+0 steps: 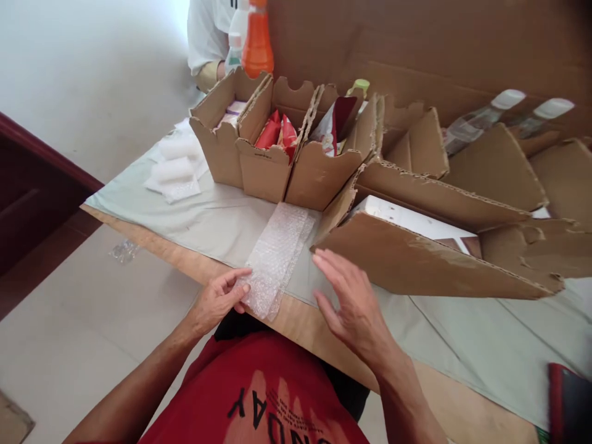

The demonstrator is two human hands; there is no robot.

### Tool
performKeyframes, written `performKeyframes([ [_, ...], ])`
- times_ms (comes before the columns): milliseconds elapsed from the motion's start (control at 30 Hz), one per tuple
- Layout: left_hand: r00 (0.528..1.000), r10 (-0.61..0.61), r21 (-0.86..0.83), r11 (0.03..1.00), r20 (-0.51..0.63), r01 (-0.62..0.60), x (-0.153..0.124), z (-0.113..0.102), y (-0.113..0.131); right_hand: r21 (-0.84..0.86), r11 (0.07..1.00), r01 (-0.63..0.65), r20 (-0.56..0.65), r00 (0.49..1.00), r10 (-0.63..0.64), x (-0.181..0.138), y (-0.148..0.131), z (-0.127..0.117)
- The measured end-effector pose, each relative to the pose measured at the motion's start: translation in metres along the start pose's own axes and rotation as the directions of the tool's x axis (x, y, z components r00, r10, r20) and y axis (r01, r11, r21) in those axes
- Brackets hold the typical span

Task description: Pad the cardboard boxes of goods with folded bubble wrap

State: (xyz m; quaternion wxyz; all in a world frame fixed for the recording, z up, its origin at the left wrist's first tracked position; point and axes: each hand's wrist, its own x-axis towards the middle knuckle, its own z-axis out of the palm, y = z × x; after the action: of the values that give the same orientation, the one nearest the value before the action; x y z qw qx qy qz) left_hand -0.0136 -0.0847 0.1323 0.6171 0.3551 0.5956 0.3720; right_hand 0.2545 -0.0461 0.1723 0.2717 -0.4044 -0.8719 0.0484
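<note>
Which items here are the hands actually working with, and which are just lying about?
In hand:
- bubble wrap strip, its near end pinched by the left hand
- right hand, open beside the strip
- open cardboard box beside the right hand

Lying about:
- rolled wrap bundles
- orange bottle
- snack packets
- clear bottles

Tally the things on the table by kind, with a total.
Small open cardboard boxes in the row of packed ones: 3
Bubble wrap strips laid flat, left hand pinching the near end: 1
Bubble wrap rolls: 2
Orange bottles: 1
Clear bottles with white caps: 2
Total: 9
</note>
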Motion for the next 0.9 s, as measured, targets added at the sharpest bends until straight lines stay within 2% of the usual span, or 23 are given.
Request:
performKeyframes([
  [67, 0.999, -0.035, -0.055, 0.998, 0.011, 0.036, 0.001, -0.001, -0.001, 0.036, 0.999, -0.039, 0.163, 0.986, 0.033, -0.032, -0.004, 0.011],
  [133, 0.998, -0.055, -0.126, 0.99, 0.039, 0.06, 0.002, 0.0, 0.0, 0.086, 0.996, -0.037, 0.219, 0.975, 0.017, -0.048, -0.014, 0.029],
  [233, 0.993, -0.077, -0.155, 0.984, 0.095, 0.091, 0.003, 0.002, 0.003, 0.197, 0.98, -0.027, 0.114, 0.993, 0.005, -0.045, -0.032, 0.057],
  [333, 0.986, -0.057, -0.019, 0.998, 0.153, 0.061, -0.002, -0.002, 0.008, 0.354, 0.925, -0.134, -0.041, 0.987, 0.158, -0.032, -0.038, 0.076],
  [367, 0.99, -0.01, 0.06, 0.998, 0.139, 0.002, -0.005, -0.005, 0.01, 0.391, 0.902, -0.181, -0.059, 0.974, 0.221, -0.03, -0.038, 0.079],
  [433, 0.983, 0.165, 0.253, 0.951, 0.077, -0.179, -0.01, -0.01, 0.012, 0.424, 0.869, -0.256, -0.053, 0.95, 0.306, -0.028, -0.036, 0.083],
  [533, 0.906, 0.415, 0.49, 0.775, 0.081, -0.399, -0.011, -0.006, 0.011, 0.442, 0.826, -0.351, -0.003, 0.92, 0.393, -0.028, -0.033, 0.084],
  [600, 0.872, 0.475, 0.554, 0.697, 0.12, -0.456, -0.004, 0.005, 0.007, 0.467, 0.767, -0.44, 0.062, 0.882, 0.468, -0.026, -0.031, 0.084],
  [667, 0.867, 0.488, 0.596, 0.67, 0.096, -0.443, 0.008, 0.016, 0.001, 0.485, 0.724, -0.49, 0.081, 0.85, 0.521, -0.026, -0.03, 0.082],
  [700, 0.871, 0.487, 0.613, 0.668, 0.071, -0.423, 0.014, 0.02, -0.001, 0.477, 0.73, -0.49, 0.048, 0.844, 0.535, -0.027, -0.03, 0.079],
  [767, 0.882, 0.47, 0.634, 0.673, 0.031, -0.381, 0.023, 0.026, -0.004, 0.405, 0.804, -0.435, -0.111, 0.85, 0.515, -0.032, -0.031, 0.072],
  [833, 0.891, 0.454, 0.644, 0.674, 0.024, -0.361, 0.028, 0.026, -0.003, 0.275, 0.899, -0.34, -0.261, 0.874, 0.41, -0.039, -0.034, 0.063],
  [900, 0.895, 0.445, 0.65, 0.672, 0.028, -0.354, 0.028, 0.024, -0.002, 0.167, 0.96, -0.226, -0.28, 0.923, 0.266, -0.044, -0.039, 0.056],
])
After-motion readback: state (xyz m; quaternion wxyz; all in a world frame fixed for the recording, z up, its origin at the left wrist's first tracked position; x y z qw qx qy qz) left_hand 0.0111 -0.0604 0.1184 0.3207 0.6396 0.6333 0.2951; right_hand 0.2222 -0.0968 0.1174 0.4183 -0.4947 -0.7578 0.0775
